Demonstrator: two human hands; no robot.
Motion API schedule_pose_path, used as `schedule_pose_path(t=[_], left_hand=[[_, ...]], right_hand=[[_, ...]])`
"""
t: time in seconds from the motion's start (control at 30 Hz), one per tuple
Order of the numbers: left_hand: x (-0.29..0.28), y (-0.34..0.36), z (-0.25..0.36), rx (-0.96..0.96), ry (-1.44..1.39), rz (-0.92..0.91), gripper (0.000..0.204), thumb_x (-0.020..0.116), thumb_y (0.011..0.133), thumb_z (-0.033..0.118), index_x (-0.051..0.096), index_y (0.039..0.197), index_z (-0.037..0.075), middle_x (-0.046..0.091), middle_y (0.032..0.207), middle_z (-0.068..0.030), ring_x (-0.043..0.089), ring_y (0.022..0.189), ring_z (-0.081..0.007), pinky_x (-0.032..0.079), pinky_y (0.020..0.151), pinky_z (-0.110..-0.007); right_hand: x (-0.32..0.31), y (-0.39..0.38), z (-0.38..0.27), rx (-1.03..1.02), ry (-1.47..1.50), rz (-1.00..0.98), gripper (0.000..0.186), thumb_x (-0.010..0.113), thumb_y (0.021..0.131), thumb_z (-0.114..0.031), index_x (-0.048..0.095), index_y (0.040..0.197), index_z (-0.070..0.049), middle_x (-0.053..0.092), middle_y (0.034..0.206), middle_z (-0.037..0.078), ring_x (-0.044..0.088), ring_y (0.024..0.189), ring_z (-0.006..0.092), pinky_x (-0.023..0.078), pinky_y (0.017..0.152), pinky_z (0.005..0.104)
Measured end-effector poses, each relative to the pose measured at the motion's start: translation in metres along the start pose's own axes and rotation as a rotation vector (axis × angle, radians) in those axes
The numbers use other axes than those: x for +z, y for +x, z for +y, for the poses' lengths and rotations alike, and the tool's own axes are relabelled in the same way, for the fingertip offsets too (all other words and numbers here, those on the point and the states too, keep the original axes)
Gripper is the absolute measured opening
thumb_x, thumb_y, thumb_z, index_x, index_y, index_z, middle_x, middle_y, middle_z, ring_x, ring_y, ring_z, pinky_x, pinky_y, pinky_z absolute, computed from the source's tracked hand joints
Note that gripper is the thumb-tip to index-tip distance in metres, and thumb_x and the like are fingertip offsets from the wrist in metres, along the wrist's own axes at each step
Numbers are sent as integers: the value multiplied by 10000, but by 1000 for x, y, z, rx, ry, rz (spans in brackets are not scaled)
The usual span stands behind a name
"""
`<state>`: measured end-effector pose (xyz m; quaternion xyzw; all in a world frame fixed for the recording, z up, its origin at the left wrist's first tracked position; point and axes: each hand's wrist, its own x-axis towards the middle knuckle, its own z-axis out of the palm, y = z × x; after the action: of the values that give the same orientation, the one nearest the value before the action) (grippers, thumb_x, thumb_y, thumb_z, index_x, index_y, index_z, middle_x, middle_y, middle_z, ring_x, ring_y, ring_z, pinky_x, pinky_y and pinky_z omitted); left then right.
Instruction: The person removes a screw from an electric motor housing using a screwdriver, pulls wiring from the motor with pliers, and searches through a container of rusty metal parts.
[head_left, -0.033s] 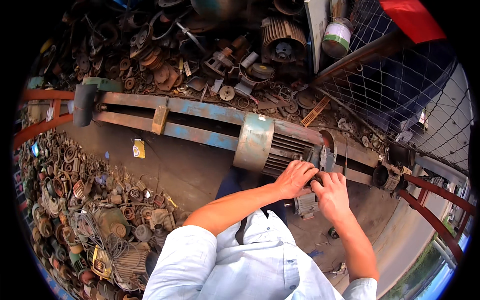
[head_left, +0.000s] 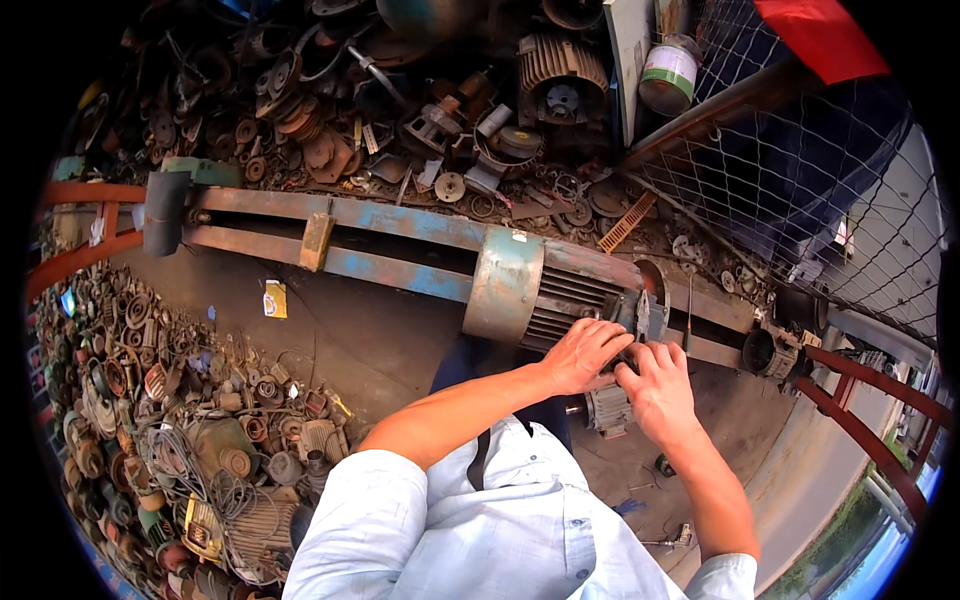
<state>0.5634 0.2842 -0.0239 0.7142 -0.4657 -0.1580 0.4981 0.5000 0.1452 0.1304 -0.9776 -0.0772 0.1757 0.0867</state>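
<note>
A large electric motor (head_left: 505, 285) with a rounded pale green-grey end cover and dark cooling fins lies across a long blue and rusty steel rail frame (head_left: 390, 275). At the motor's right end, my left hand (head_left: 582, 352) reaches in with curled fingers by the dull grey terminal housing (head_left: 652, 318). My right hand (head_left: 655, 395) is just right of it, fingers bent and close to the left hand's. What they grip there is hidden behind the fingers. A smaller grey finned motor (head_left: 610, 408) sits below my hands.
Piles of rusty motor parts (head_left: 250, 440) cover the ground at left, more scrap (head_left: 450, 130) lies beyond the rail. A wire mesh fence (head_left: 780, 160) with a red sheet (head_left: 820, 35) stands at upper right, red steel supports (head_left: 870, 370) at both ends, and a paint can (head_left: 668, 75) near the fence.
The whole view has shifted very slightly. My hands remain bent at the same spot on the motor's right end.
</note>
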Motion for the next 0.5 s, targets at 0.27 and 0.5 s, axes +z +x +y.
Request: schedule_pose_path(t=[0.27,0.5], left_hand=[[15,35,-30,78,-17,-93,315,742,713,125,570,970,68,595,883,-88,601,873,-322,464,750,-429],[29,19,3,-100,94,4,609,787,657,99,519,1201,39,561,1091,-148,554,1061,-357,432,922,-471]], right_hand=[[-11,-4,-14,133,83,231,461,697,730,-56,626,1186,-68,511,1352,206,484,1269,388,382,1064,534],[30,-6,-5,718,753,111,587,748,809,-97,523,1346,-23,655,1171,168,652,1062,307,519,907,384]])
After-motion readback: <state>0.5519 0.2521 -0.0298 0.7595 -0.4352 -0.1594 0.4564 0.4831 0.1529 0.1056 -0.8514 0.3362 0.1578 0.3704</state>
